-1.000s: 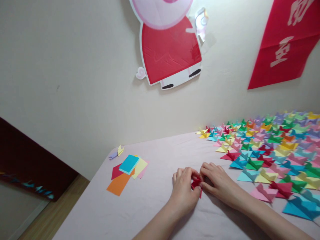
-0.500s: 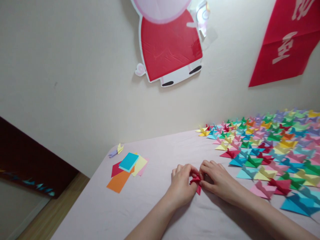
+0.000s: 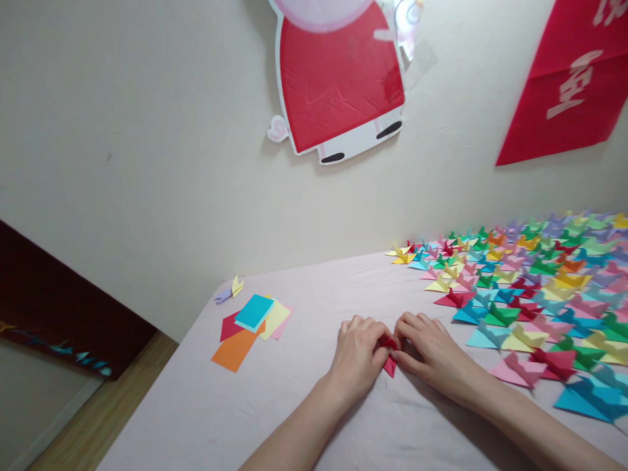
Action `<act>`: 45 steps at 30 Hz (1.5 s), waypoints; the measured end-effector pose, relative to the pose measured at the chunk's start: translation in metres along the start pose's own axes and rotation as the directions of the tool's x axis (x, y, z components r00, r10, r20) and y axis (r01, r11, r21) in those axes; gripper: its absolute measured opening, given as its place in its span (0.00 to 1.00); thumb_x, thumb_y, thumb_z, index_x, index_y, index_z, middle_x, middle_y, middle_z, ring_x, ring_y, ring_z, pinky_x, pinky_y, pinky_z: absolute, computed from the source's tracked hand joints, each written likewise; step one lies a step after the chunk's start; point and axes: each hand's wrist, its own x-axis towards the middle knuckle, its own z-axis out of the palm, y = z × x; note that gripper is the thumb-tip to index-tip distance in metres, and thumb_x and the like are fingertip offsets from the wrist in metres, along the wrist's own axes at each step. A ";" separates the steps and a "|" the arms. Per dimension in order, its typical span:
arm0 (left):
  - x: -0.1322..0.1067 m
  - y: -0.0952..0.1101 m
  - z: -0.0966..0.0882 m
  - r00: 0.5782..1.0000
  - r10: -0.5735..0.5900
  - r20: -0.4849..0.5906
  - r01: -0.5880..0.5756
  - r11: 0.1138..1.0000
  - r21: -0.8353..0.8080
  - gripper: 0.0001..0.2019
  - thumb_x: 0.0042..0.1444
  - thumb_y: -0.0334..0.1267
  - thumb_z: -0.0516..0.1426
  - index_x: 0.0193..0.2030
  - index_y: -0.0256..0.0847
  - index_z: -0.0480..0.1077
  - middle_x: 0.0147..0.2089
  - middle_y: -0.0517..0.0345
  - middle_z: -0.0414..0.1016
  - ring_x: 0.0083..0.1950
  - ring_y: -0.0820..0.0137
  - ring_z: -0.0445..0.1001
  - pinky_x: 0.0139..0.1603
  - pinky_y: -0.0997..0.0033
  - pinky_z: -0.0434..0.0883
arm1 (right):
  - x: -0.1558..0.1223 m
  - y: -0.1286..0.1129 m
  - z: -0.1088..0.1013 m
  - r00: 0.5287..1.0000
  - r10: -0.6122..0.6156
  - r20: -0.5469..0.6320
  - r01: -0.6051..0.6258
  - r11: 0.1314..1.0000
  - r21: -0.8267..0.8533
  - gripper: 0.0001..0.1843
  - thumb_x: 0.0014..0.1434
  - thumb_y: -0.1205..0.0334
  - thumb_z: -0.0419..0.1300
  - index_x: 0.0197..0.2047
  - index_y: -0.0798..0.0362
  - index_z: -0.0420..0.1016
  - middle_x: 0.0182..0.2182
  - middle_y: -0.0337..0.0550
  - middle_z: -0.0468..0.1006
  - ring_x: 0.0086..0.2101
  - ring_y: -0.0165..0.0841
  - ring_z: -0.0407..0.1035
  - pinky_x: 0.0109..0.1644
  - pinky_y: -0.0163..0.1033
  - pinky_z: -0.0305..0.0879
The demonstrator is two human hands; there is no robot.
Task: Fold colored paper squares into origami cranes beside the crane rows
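Note:
Between my hands is a small folded red origami paper (image 3: 389,367), its pointed lower end showing just above the cloth. My left hand (image 3: 360,350) pinches it from the left, with thumb and forefinger closed on its upper part. From the other side, my right hand (image 3: 426,347) grips its right edge between thumb and fingertips. The fingers cover most of the paper, so its full shape is hidden.
Rows of colourful folded paper cranes (image 3: 523,337) spread over the right side of the cloth-covered surface (image 3: 196,418). Flat paper sheets (image 3: 239,351) lie in an overlapping pile at left, near two small folded pieces (image 3: 229,292). A wall (image 3: 161,163) rises behind.
My left fingers have shifted over the red paper, covering more of its left part. The right hand keeps its pinch. The whole view has moved slightly.

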 end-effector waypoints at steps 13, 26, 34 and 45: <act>-0.002 -0.002 0.005 0.999 0.036 -0.039 -0.035 0.999 0.022 0.06 0.62 0.32 0.54 0.37 0.46 0.70 0.43 0.64 0.76 0.48 0.66 0.68 0.49 0.64 0.58 | -0.002 -0.004 0.002 1.000 0.001 -0.016 -0.001 0.999 -0.039 0.07 0.58 0.59 0.62 0.34 0.50 0.69 0.36 0.43 0.73 0.38 0.39 0.65 0.42 0.44 0.58; -0.002 -0.001 0.004 1.000 -0.014 -0.017 0.014 1.000 -0.001 0.08 0.61 0.31 0.52 0.38 0.46 0.71 0.43 0.61 0.77 0.49 0.64 0.68 0.51 0.63 0.59 | -0.006 -0.001 0.002 0.999 0.037 -0.002 -0.037 0.999 0.035 0.10 0.58 0.53 0.63 0.35 0.49 0.68 0.37 0.43 0.74 0.38 0.40 0.66 0.43 0.45 0.59; -0.004 -0.001 0.003 0.998 -0.015 -0.069 0.011 0.998 -0.058 0.05 0.62 0.32 0.52 0.42 0.45 0.68 0.42 0.61 0.75 0.48 0.65 0.69 0.51 0.64 0.60 | 0.000 0.001 0.001 0.999 0.048 -0.022 -0.047 0.998 0.047 0.06 0.59 0.61 0.63 0.33 0.50 0.70 0.35 0.42 0.75 0.39 0.40 0.67 0.43 0.44 0.60; -0.002 -0.003 0.007 0.997 0.039 -0.066 -0.037 0.999 0.026 0.01 0.61 0.36 0.57 0.37 0.45 0.70 0.41 0.62 0.76 0.46 0.65 0.68 0.48 0.65 0.60 | 0.003 0.008 -0.007 0.999 0.005 0.045 -0.011 0.990 0.140 0.06 0.61 0.65 0.56 0.32 0.50 0.70 0.36 0.43 0.75 0.39 0.39 0.67 0.45 0.44 0.61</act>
